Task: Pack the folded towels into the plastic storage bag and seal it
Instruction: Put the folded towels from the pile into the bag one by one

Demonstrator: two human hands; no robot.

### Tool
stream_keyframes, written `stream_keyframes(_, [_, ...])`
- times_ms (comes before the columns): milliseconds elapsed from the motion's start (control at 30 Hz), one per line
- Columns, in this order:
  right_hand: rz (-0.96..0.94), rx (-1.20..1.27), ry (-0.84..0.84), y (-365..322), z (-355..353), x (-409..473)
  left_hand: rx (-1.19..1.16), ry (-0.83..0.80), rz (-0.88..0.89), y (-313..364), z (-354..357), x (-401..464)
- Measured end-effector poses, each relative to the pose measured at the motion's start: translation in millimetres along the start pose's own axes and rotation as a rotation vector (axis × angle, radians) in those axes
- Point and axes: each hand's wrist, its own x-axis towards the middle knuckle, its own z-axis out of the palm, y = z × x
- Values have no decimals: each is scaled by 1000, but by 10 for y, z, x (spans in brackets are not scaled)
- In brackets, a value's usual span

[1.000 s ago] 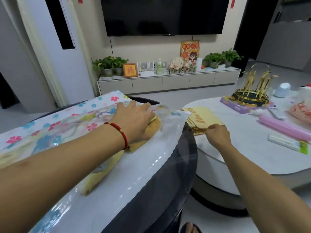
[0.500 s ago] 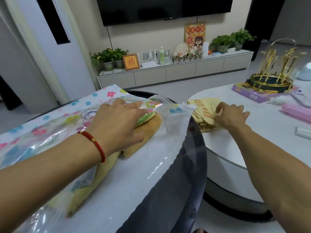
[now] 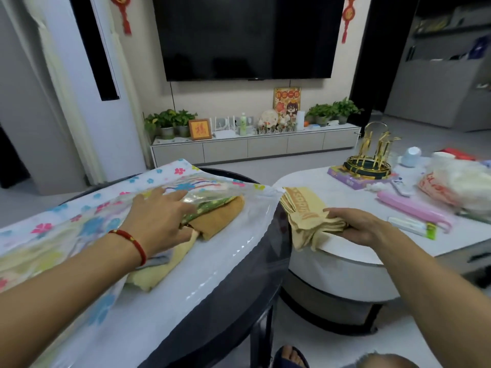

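Left hand (image 3: 159,221) down flat, fingers spread, pressing on the plastic storage bag (image 3: 164,261) over the stacked towels (image 3: 220,217) (orange-brown one on top, a green patterned one and pale yellow ones with it). Bag lying across the dark round worktop (image 3: 255,282) on the left, mouth toward the right, floral printing at its far end. Right hand (image 3: 357,228) curled round the near edge of a folded yellow towel (image 3: 305,216), thumb on top, gripping it. Towel lying at the left edge of the white worktop (image 3: 345,251), just beside the bag's mouth. Farther right: pink case (image 3: 414,211), gold rack (image 3: 370,158).
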Motion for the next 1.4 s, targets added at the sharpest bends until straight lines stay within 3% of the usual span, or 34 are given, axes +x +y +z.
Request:
stream_keyframes(133, [39, -25, -134, -44, 265, -654, 14, -63, -93, -228, -11, -438])
stream_keyframes(233, [-34, -99, -225, -118, 582, -1049, 4, -62, -175, -439, -44, -672])
stream_keyframes(500, [-78, -192, -511, 235, 2023, -1449, -207, -2, -172, -838, -472, -788])
stream_keyframes(633, [-82, -83, -606, 463, 2949, -1255, -221, -33, -181, -929, -639, -744])
stream_keyframes(800, [-148, 240, -702, 631, 3847, -959, -242, 25, -233, -1076, -758, -605])
stream_keyframes(900, [-78, -6, -624, 1029, 4002, -855, -212, 18, -211, -1161, -739, -562])
stream_keyframes(967, [-130, -192, -580, 1266, 4037, -766, -184, 12, -189, -1170, -696, -565])
stream_keyframes(1300, [-296, -212, -694, 1432, 4254, -962, -163, 60, -155, -1051, -608, -562])
stream_keyframes(1400, [-246, -240, -822, 1431, 4272, -1022, -166, 41, -165, -1045, -600, -574])
